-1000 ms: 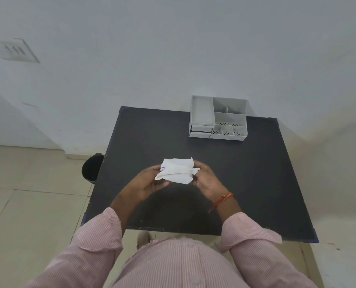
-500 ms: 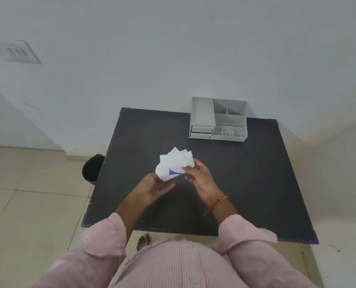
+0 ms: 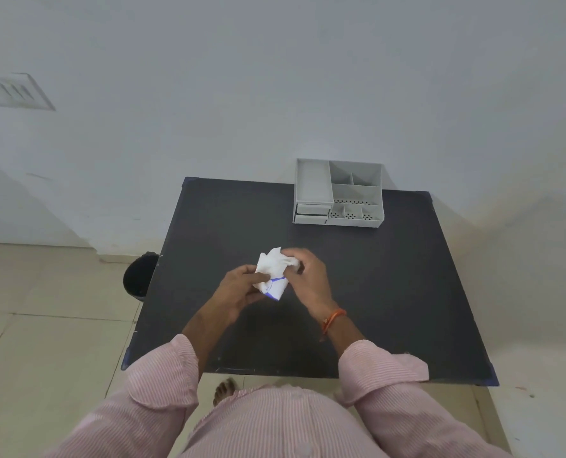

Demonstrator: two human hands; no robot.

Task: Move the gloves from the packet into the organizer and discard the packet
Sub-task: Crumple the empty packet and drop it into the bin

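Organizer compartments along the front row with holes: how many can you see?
3, side by side along the organizer's front right edge: left, middle, right. All look empty; floors partly hidden by the front wall.

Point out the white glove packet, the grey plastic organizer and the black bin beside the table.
White glove packet [image 3: 272, 272]: head view, on its crumpled middle, between both hands.
Grey plastic organizer [image 3: 313, 180]: head view, on its long left compartment.
Black bin [image 3: 138, 275]: head view, on its dark opening.

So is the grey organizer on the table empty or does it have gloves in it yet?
Empty: every visible compartment of the organizer shows bare grey floor.
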